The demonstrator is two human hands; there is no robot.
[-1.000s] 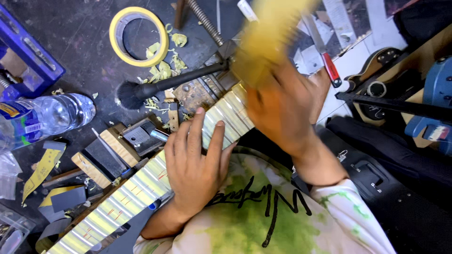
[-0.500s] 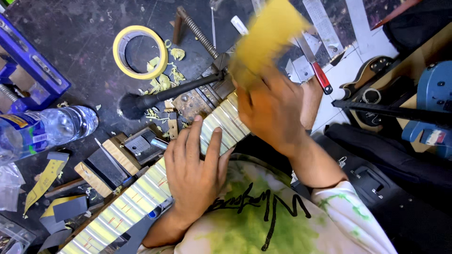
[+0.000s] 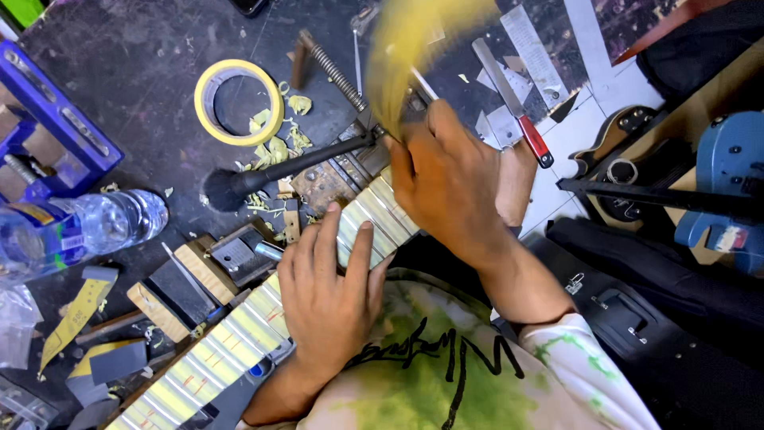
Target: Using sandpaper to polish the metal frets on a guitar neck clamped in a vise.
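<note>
The right hand (image 3: 450, 179) holds a yellow object (image 3: 410, 56) blurred beyond telling.

Guitar neck (image 3: 239, 338): runs diagonally across the workbench (image 3: 119, 95), from near-left corner toward the middle.
Left hand (image 3: 326, 299): flat on the neck.
Right hand (image 3: 450, 179): over the neck's far end.
Tape roll (image 3: 239, 102): behind the neck.
Water bottle (image 3: 76, 231): left edge.

The bench (image 3: 119, 103) has a dark, scratched top with small yellow scraps on it, and a blue plastic tray (image 3: 48, 119) stands at its left edge. To the right, the floor (image 3: 589, 135) is of pale tiles. A black case (image 3: 637, 318) lies there, near a blue guitar body (image 3: 728, 183).
</note>
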